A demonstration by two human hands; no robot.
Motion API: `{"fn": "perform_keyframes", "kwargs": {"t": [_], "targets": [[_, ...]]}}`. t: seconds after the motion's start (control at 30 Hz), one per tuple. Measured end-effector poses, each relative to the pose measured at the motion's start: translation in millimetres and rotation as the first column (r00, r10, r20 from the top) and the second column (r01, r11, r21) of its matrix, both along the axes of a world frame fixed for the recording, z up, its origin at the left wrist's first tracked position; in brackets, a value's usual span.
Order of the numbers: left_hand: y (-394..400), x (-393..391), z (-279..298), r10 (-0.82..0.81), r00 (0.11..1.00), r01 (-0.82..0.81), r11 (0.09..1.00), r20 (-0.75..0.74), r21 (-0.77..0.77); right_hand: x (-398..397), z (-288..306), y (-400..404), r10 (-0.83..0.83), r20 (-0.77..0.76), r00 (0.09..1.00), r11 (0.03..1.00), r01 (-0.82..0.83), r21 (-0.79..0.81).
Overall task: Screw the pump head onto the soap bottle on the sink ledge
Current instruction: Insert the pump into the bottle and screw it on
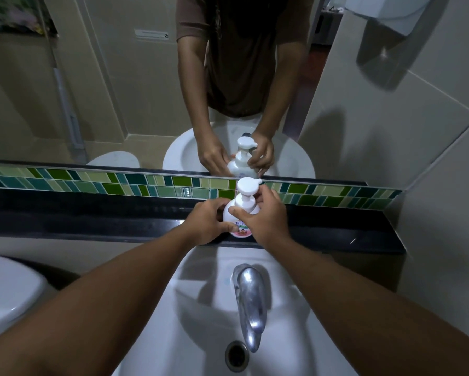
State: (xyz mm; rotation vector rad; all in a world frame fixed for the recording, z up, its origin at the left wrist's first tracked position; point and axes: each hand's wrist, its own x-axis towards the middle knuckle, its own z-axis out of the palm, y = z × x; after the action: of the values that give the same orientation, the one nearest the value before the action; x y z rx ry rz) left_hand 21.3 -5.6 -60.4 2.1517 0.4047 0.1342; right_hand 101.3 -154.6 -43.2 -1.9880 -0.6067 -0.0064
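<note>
A white soap bottle [232, 217] with a pink label stands upright on the black sink ledge [92, 213], right under the mirror. Its white pump head [248, 187] sits on top of the neck, spout pointing right. My left hand [206, 222] wraps the bottle's body from the left, thumb across the label. My right hand [263, 218] comes in from the right, with thumb and fingers closed around the pump's white collar [245, 204]. The right side of the bottle is hidden behind that hand.
A white basin [200, 308] lies below the ledge with a chrome tap [251, 299] and a drain [237, 355]. A toilet tank [8, 289] is at the left. The mirror [119, 90] above a green tile strip [119, 183] reflects the person's torso, the hands and the bottle.
</note>
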Motion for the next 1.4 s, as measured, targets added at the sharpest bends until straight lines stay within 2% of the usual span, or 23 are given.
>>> {"fn": "perform_keyframes", "kwargs": {"t": [0.23, 0.43, 0.6, 0.8, 0.93, 1.17, 1.3, 1.4], "targets": [[1, 0, -1, -0.002, 1.000, 0.002, 0.997, 0.002, 0.073, -8, 1, 5, -0.076, -0.032, 0.997, 0.997, 0.076, 0.001], [1, 1, 1, -0.004, 1.000, 0.004, 0.998, 0.001, 0.069, -7, -5, -16, 0.131, -0.080, 0.988, 0.991, -0.131, 0.008], [-2, 1, 2, 0.005, 1.000, -0.004, 0.998, -0.022, 0.069, -1, -3, -20, 0.165, -0.096, 0.982, 0.985, -0.169, -0.036], [-4, 1, 3, 0.006, 1.000, -0.004, 0.995, -0.022, 0.096, -7, 1, -12, 0.053, -0.103, 0.993, 0.998, -0.051, 0.027], [-3, -1, 3, 0.018, 1.000, -0.016, 0.992, -0.012, 0.129, -8, 1, 3, -0.075, -0.050, 0.996, 0.994, 0.071, -0.081], [-2, 0, 1, 0.016, 1.000, -0.016, 0.993, -0.003, 0.121, -3, 2, -6, 0.103, -0.154, 0.983, 0.993, -0.111, -0.043], [-3, 0, 3, 0.019, 1.000, -0.017, 0.995, -0.012, 0.100, 7, 4, -17, 0.250, -0.130, 0.960, 0.956, -0.266, -0.123], [-4, -1, 4, 0.012, 1.000, -0.010, 0.995, -0.023, 0.098, 10, 0, -20, 0.266, -0.066, 0.962, 0.939, -0.274, -0.210]]}}
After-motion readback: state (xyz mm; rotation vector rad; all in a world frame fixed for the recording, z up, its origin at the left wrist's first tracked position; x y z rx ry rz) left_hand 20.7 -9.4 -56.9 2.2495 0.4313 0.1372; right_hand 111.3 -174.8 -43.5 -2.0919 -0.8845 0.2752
